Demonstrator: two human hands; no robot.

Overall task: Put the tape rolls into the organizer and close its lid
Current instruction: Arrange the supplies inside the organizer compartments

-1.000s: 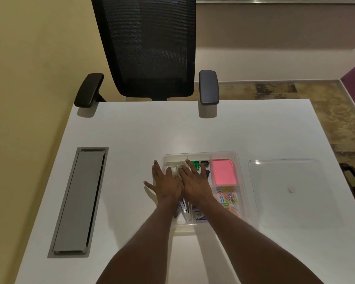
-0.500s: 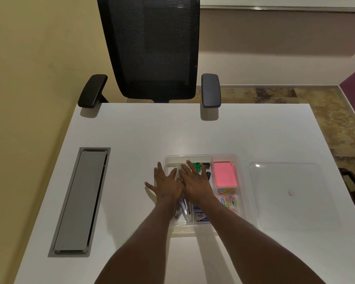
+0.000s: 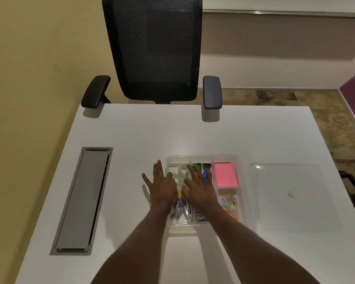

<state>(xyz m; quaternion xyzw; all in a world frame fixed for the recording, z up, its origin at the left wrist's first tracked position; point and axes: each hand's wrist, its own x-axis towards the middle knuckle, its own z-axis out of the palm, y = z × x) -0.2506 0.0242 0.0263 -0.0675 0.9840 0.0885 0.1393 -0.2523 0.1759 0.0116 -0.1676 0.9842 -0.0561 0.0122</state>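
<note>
White desk (image 3: pixel 131 140); both hands (image 3: pixel 164 187) flat, spread, gripping nothing over tape rolls (image 3: pixel 182 174); lid (image 3: pixel 285 193) at 3 o'clock, rolls standing proud could block closing.

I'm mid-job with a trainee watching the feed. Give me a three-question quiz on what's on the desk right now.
1. True or false: the clear lid is already on the organizer.
2. Which lies in the organizer's far right compartment? A) pink sticky notes B) coloured paper clips C) tape rolls
3. Fill in: both hands, left and right, are spread flat, and the tape rolls show between them in the organizer's far ____ compartment.

Key: 1 false, it lies on the desk to the organizer's right. 2 A. 3 left.
</note>
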